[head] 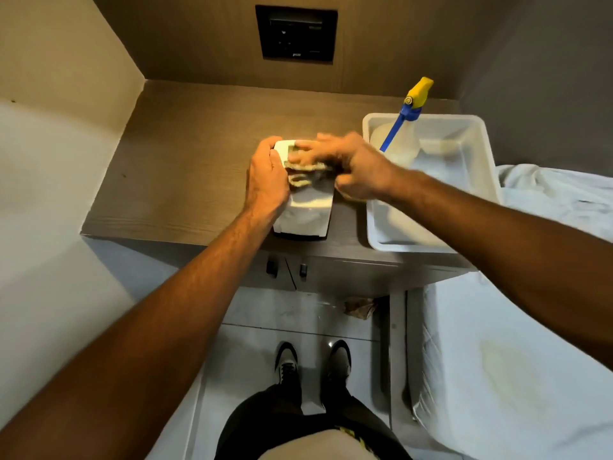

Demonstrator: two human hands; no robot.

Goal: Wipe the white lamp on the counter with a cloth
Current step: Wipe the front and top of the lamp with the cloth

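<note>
Left hand (267, 175) grips the white lamp (306, 207); right hand (345, 164) presses the cloth (300, 175) on it. Hard strokes may knock the spray bottle (403, 127) just beyond.

No text here can be read. The black wall panel (296, 33) above the bench (185, 167) carries a small pale mark on its lower edge, too blurred to make out. Below the bench, at the bottom of the view, yellow marks run across the dark shorts (358, 438), cut off and unreadable. The spray bottle (399, 141) in the tub (374, 214), right of the panel, shows no label.
</note>
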